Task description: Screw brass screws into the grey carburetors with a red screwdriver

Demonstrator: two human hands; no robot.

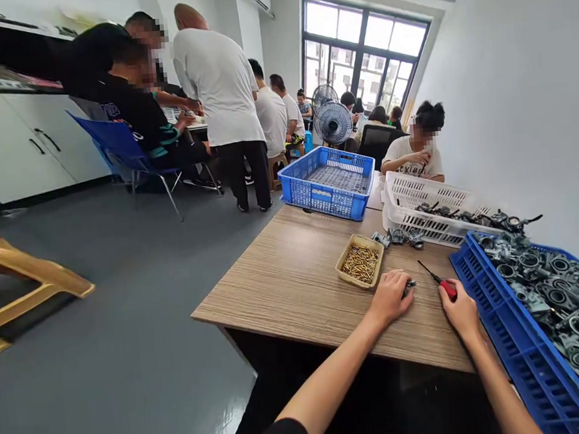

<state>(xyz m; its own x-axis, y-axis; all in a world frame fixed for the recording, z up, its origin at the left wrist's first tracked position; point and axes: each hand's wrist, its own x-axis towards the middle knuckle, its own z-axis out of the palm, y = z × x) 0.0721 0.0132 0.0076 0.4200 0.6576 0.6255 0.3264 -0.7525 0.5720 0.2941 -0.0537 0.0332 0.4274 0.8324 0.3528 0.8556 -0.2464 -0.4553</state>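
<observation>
My left hand (pixel 392 296) is closed around a small grey metal part (pixel 409 286) on the wood-grain table (pixel 274 278); the fingers cover most of the part. In my right hand (pixel 461 310) is a screwdriver (pixel 447 289) with a red and black handle, its thin dark shaft pointing up and to the left, apart from the metal part. A tan tray (pixel 359 261) full of small brass-coloured pieces, like screws or jets, sits just beyond my left hand. Several grey metal castings (pixel 397 236) lie on the table behind it.
On the right, a blue crate (pixel 518 319) is heaped with metal castings. A white basket (pixel 430 222) holds more dark parts, and a blue basket (pixel 328 204) stands at the table's far end. Across the table sits a person (pixel 417 147). A plastic stool (pixel 19 285) is at the left.
</observation>
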